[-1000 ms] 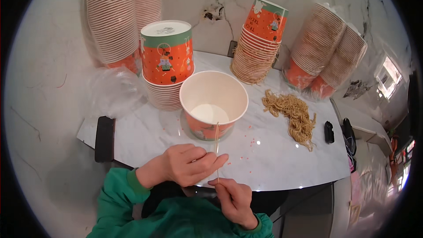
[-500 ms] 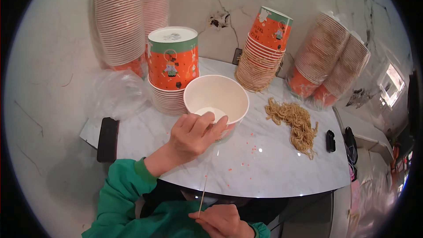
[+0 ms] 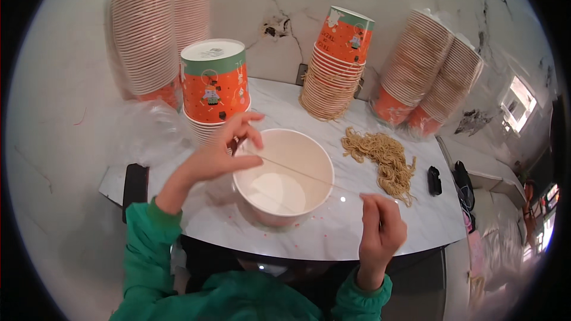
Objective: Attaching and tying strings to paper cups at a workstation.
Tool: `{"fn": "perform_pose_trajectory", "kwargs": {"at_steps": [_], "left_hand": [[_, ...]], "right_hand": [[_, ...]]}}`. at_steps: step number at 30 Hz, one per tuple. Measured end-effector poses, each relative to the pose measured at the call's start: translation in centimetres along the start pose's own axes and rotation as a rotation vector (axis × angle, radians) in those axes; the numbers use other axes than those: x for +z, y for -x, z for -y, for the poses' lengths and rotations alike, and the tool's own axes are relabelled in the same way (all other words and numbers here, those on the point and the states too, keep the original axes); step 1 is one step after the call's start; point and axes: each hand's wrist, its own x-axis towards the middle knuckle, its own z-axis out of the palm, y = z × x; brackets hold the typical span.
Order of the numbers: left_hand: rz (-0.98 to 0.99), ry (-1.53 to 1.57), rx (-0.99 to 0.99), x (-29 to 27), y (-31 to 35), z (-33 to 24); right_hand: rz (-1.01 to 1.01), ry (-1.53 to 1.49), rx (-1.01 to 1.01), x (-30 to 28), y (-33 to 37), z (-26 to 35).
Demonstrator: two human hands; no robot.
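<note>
A white paper bucket (image 3: 282,193) stands near the table's front edge, its mouth tilted toward me. My left hand (image 3: 223,151) is raised over its left rim, thumb and fingers spread apart. Beyond the right side of the bucket, my right hand (image 3: 380,226) is closed, with one end of a thin tan string (image 3: 297,170) pinched between thumb and forefinger. The string stretches across the bucket's mouth up to the left thumb tip; whether it is tied to anything there is hidden. A heap of tan strings (image 3: 383,157) lies to the right.
An upside-down stack of orange and green buckets (image 3: 214,89) stands behind the left hand. Farther back, another stack (image 3: 339,53) has strings hanging about it. Bagged bucket stacks (image 3: 146,35) lean along the wall. A black object (image 3: 435,181) lies at the table's right; a dark block (image 3: 135,184) at its left.
My right hand has risen from my lap to the right of the bucket, drawing the string across it. My left hand has let go of the rim and lifted; the bucket now tips toward me.
</note>
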Motion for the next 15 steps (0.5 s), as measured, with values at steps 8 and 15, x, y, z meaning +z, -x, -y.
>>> {"fn": "perform_pose_trajectory", "kwargs": {"at_steps": [8, 15], "left_hand": [[-0.351, -0.411, 0.104, 0.0, -2.9, 0.4], [-0.317, -0.652, 0.356, 7.8, 5.3, -5.5]], "right_hand": [[0.045, 0.013, 0.284, 2.3, 1.7, -4.4], [0.134, -0.023, 0.434, 2.2, 3.5, -5.2]]}}
